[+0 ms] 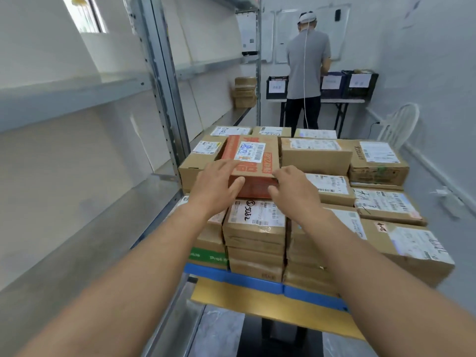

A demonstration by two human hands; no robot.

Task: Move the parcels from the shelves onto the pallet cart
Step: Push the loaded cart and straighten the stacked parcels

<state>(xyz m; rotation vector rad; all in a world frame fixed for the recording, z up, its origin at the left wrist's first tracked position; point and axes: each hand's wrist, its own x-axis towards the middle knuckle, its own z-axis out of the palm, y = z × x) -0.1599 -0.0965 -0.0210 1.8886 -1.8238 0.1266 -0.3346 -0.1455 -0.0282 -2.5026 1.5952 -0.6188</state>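
While grey metal shelves (77, 94) are filling left of frame, few brown parcels (244, 92) are sitting on far shelf, upper centre. Blue pallet cart (231, 276) is standing at centre, carrying stacked parcels (257, 222), cardboard sheet (257, 300) jutting out below near edge. Orange parcel (253, 155) is sitting atop stack. Left hand (213, 186) and right hand (293, 189) are touching its near edge, fingers straight, not curled around it. Person in grey shirt (307, 63) is standing beyond cart at table (345, 101) holding dark crates (360, 86). White chair (399, 124) is standing by right wall.
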